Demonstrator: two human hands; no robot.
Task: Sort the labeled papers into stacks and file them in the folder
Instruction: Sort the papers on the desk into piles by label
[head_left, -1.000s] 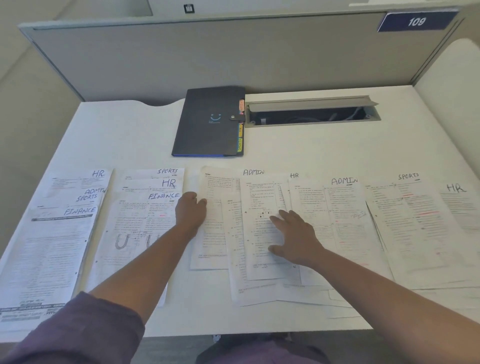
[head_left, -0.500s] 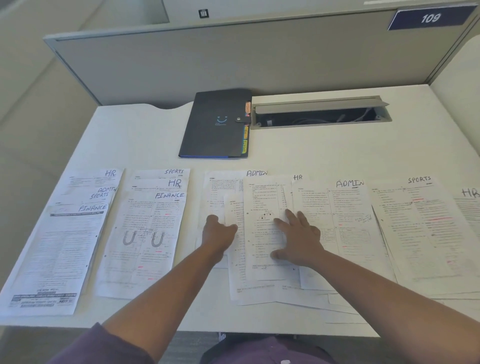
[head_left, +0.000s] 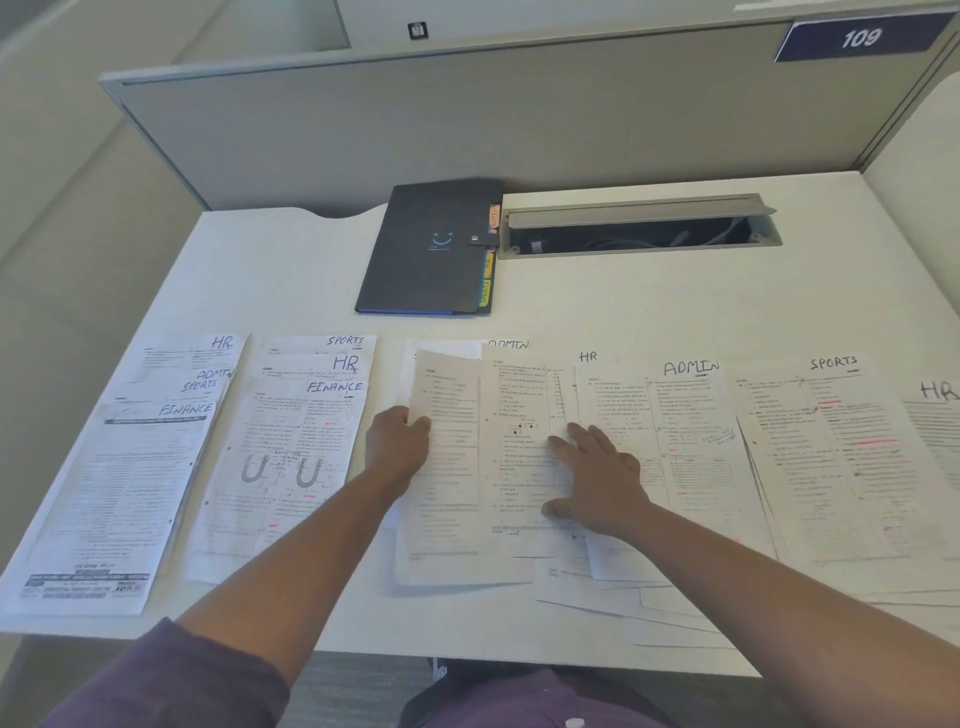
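Observation:
Printed papers with handwritten labels lie in a row across the near half of the white desk (head_left: 623, 301). My left hand (head_left: 397, 444) grips the left edge of a sheet (head_left: 449, 415) in the middle pile and lifts it, so the sheet curls up off the papers below. Beside it, my right hand (head_left: 597, 473) rests flat with fingers spread on a centre sheet (head_left: 519, 415) under an ADMIN label. A dark folder (head_left: 431, 249) with coloured tabs lies shut behind the papers.
Left piles show FINANCE sheets (head_left: 332, 415) on top, with HR, SPORTS and ADMIN labels above. To the right lie an ADMIN sheet (head_left: 691, 415), a SPORTS sheet (head_left: 831, 441) and an HR sheet (head_left: 935, 415). An open cable tray (head_left: 639, 228) sits right of the folder. Grey partitions enclose the desk.
My left hand moved right from the FINANCE pile to the middle pile, took hold of a sheet's left edge and raised it. My right hand stayed pressed on the centre sheet.

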